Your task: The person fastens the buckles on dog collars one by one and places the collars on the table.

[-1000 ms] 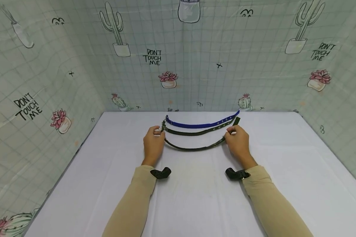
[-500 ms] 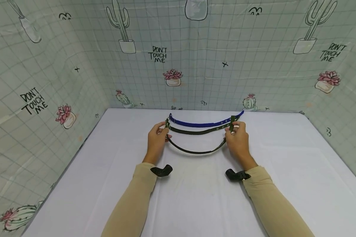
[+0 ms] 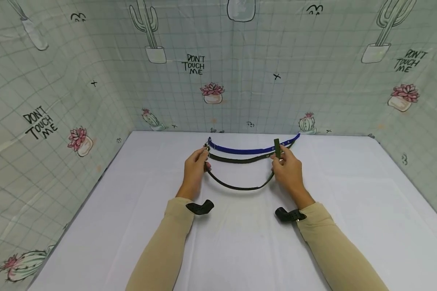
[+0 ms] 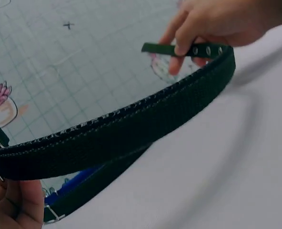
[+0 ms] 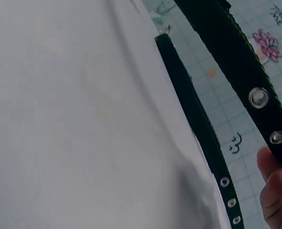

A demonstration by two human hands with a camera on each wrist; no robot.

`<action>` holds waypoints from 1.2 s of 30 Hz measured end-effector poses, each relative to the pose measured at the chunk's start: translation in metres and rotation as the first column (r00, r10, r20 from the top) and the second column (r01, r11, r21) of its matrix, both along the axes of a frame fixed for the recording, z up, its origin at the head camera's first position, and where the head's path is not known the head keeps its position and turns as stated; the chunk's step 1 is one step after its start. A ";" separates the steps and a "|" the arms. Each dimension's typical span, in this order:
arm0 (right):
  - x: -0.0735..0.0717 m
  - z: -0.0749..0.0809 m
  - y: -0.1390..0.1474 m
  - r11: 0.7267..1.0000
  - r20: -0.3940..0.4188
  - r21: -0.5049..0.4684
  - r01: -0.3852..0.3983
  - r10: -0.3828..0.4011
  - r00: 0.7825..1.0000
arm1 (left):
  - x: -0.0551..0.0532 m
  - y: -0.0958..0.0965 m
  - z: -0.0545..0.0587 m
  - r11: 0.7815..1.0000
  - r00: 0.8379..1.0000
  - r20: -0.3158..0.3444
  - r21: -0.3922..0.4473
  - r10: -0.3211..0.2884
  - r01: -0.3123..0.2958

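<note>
Head view: held green strap (image 3: 236, 188) sags above desk (image 3: 240, 246), nearer than other green strap (image 3: 238, 161) and blue strap (image 3: 240, 152). Left hand (image 3: 194, 169) pinches its left end, right hand (image 3: 289, 169) its holed right end; grips sit closer together than strap's length, likely why middle droops.

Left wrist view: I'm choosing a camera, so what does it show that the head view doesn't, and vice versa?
Only the left wrist view shows eyelets in the held green strap. Only the head view shows tan sleeves and the far table corners. Both show the left hand and right hand gripping that strap, a second green strap, a blue strap and the patterned backdrop.
</note>
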State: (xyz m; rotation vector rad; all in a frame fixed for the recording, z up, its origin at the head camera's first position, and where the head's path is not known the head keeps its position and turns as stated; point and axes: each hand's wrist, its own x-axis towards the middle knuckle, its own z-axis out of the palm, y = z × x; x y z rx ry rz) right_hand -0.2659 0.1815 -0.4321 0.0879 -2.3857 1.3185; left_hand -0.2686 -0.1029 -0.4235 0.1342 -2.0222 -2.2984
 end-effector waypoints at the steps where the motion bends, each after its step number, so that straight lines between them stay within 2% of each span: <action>1: 0.000 0.000 -0.002 1.000 -0.010 0.005 -0.005 0.005 1.000 | 0.001 0.001 0.001 0.999 1.000 0.018 0.051 -0.012 0.011; 4: 0.002 0.001 -0.009 1.000 -0.040 0.007 -0.025 0.025 0.999 | 0.002 0.002 0.002 0.987 0.998 0.049 0.157 -0.031 0.023; 8: 0.005 0.000 -0.015 0.999 -0.058 0.011 -0.052 0.053 0.997 | 0.004 0.003 0.002 0.972 0.998 0.058 0.234 -0.038 0.024; 13: 0.010 0.000 -0.018 0.998 -0.057 -0.011 -0.069 0.068 0.996 | 0.005 0.002 0.003 0.949 0.995 0.064 0.310 -0.082 0.058; 22: 0.011 0.009 -0.022 0.992 -0.043 -0.089 -0.095 0.092 0.995 | 0.007 0.004 0.011 0.929 0.990 0.046 0.354 -0.131 0.106; 27: 0.014 0.014 -0.027 0.986 -0.043 -0.099 -0.135 0.132 0.990 | 0.008 0.004 0.011 0.910 0.988 -0.004 0.389 -0.156 0.145; 33: 0.017 0.020 -0.029 0.985 -0.063 -0.081 -0.155 0.151 0.987 | 0.007 0.004 0.014 0.927 0.981 -0.067 0.320 -0.184 0.195; 36: 0.018 0.022 -0.028 0.985 -0.064 -0.075 -0.156 0.151 0.986 | 0.006 0.005 0.016 0.933 0.972 -0.093 0.274 -0.217 0.235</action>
